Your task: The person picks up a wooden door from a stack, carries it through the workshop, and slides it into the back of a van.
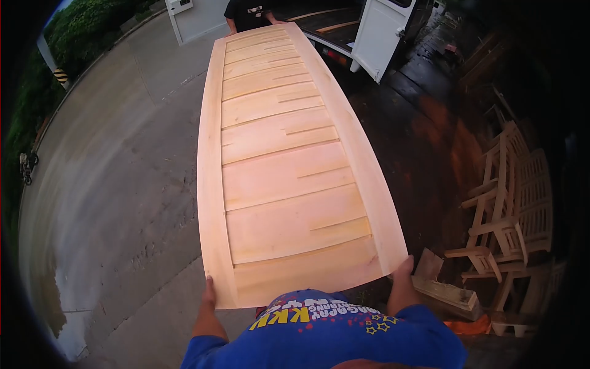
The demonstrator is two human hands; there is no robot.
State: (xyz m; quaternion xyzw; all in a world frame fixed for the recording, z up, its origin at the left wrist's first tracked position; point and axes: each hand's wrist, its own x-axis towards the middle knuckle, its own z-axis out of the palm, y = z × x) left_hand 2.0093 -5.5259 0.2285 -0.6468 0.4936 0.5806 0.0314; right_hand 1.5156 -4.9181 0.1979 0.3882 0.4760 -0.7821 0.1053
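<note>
A long pale wooden door (283,178) with horizontal panels and grooves stretches away from my body, held flat. My left hand (209,291) grips its near left corner, thumb on top and fingers hidden beneath. At the near right corner my right hand (402,270) is closed on the edge, its fingers mostly out of sight under the wood. Another person in a dark shirt (247,13) stands at the far end, hands at the door's two far corners. The near end lies close against my blue shirt.
A white vehicle with an open rear door (378,38) stands beyond the far end. Unfinished wooden chairs (507,203) and a timber block (448,298) are at the right. Wet concrete paving (123,184) spreads left, with a motorcycle (26,166) at its edge.
</note>
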